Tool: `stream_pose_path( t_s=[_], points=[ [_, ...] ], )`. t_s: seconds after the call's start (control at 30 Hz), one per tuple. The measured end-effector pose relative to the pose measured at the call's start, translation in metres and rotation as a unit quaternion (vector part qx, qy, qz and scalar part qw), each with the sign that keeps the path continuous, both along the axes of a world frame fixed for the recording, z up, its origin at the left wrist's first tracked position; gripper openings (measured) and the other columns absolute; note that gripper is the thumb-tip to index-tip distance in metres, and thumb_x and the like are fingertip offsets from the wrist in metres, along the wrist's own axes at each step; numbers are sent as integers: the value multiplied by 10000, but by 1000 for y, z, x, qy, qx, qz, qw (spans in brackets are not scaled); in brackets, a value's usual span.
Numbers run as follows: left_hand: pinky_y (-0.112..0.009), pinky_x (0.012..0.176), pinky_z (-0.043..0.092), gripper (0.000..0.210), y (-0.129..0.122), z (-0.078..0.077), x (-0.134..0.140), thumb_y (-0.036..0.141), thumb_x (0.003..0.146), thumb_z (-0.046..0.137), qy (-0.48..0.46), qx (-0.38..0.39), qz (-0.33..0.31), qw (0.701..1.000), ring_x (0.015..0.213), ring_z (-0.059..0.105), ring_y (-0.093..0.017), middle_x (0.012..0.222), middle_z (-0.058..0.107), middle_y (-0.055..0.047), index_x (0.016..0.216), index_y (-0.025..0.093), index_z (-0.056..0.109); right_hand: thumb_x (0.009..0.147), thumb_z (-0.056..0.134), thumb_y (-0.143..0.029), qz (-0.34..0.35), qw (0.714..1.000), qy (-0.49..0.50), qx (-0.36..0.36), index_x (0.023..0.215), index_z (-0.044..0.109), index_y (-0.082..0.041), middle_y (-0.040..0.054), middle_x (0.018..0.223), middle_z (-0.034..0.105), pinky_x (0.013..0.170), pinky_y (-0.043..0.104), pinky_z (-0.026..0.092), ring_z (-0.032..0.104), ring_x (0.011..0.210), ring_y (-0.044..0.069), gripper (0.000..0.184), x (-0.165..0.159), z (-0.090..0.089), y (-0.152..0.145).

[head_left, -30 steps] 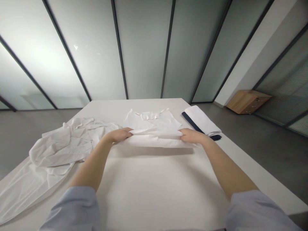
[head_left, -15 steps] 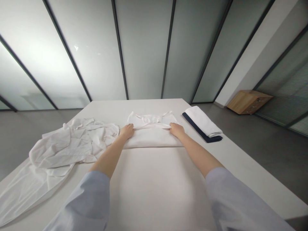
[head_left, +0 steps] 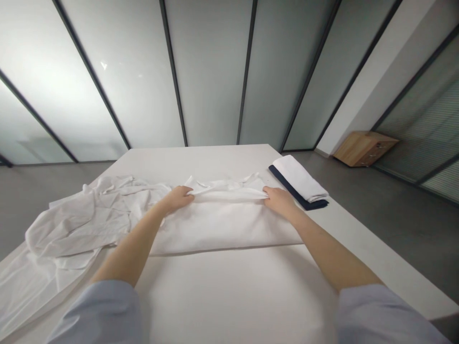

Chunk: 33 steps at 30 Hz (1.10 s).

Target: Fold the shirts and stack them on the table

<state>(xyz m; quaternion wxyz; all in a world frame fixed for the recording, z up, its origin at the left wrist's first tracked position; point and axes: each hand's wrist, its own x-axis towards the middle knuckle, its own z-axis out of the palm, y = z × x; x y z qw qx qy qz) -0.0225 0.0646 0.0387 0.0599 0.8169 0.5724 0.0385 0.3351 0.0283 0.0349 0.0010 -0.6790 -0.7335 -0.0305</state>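
A white shirt (head_left: 229, 224) lies folded across the middle of the table, its near edge running straight from side to side. My left hand (head_left: 178, 198) pinches the raised fold of cloth at its left end. At the right end of that same fold, my right hand (head_left: 279, 200) is closed with thumb and fingers on the fabric. Between the two hands the fold stretches nearly level. Behind it the shirt's far part looks rumpled, with small corners sticking up.
Crumpled white clothing (head_left: 93, 220) spreads over the left of the white table (head_left: 236, 301). A folded white cloth (head_left: 299, 177) rests on a folded dark navy cloth (head_left: 315, 205) near the right edge. A wooden cabinet (head_left: 362, 148) stands on the floor beyond.
Both hands have come nearer to me and moved farther apart, still gripping the fold. The shirt's near edge has moved toward me, and more of its front panel shows.
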Motion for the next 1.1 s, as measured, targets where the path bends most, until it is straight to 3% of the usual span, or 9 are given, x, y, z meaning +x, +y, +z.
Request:
stream_pose_path(
  t_s=[0.17,0.37,0.47,0.57,0.63,0.7,0.9,1.0,1.1],
  points=[
    [-296,823,482,402,23,30,-9,281,736,441,-6,62,12,998,922,658,-240,989,720,-66,1050,180,672,793,534,-220,-15,998,25,64,1116,630,-217,91,1041,702,702,280,416,635,942,242,338,2,31,27],
    [-308,889,460,453,76,31,-6,313,789,478,72,56,105,990,1086,610,-249,1175,670,-83,1218,216,589,813,541,-243,-19,998,11,65,1145,626,-233,102,1089,686,736,296,424,625,976,248,343,-5,35,97],
    [-342,900,452,434,88,21,1,293,825,464,64,42,165,983,1106,593,-261,1214,641,-106,1239,210,564,843,518,-256,-27,997,10,69,1126,630,-210,119,1088,679,793,322,408,610,986,252,307,-9,26,122],
    [-415,986,389,435,82,8,13,275,866,416,31,149,232,961,1190,520,-289,1279,581,-144,1279,180,514,868,501,-300,-78,986,37,145,1173,595,-166,153,1137,644,893,390,359,553,1056,285,346,-15,9,129],
    [-434,1053,318,456,74,-1,25,284,882,402,4,231,230,945,1263,441,-291,1352,517,-147,1321,176,464,870,505,-326,-91,972,55,208,1220,562,-151,169,1198,602,949,429,307,487,1121,307,395,-20,-3,129],
    [-434,1083,276,479,64,-10,38,313,885,414,-13,251,190,949,1290,398,-290,1394,475,-140,1344,179,436,882,487,-318,-72,962,68,255,1240,550,-159,167,1243,569,993,444,251,418,1179,313,397,-25,-13,127],
    [-499,1085,264,545,42,-42,82,482,863,448,16,118,91,989,1279,405,-320,1369,497,-149,1314,178,486,883,451,-242,-52,960,67,268,1175,602,-159,152,1185,584,1016,453,196,388,1162,305,339,-23,-10,136],
    [-578,1064,265,671,35,-66,93,596,855,399,30,32,73,996,1345,336,-350,1479,382,-167,1393,196,414,860,447,-183,-69,963,52,256,1167,611,-130,167,1163,590,1004,470,202,393,1151,311,351,-8,1,146],
    [-589,1090,216,694,30,-85,94,612,893,286,31,13,72,997,1419,228,-339,1566,229,-159,1462,218,318,847,444,-160,-87,959,59,263,1205,593,-118,183,1188,580,996,476,224,393,1162,326,390,3,4,148]
  ],
)
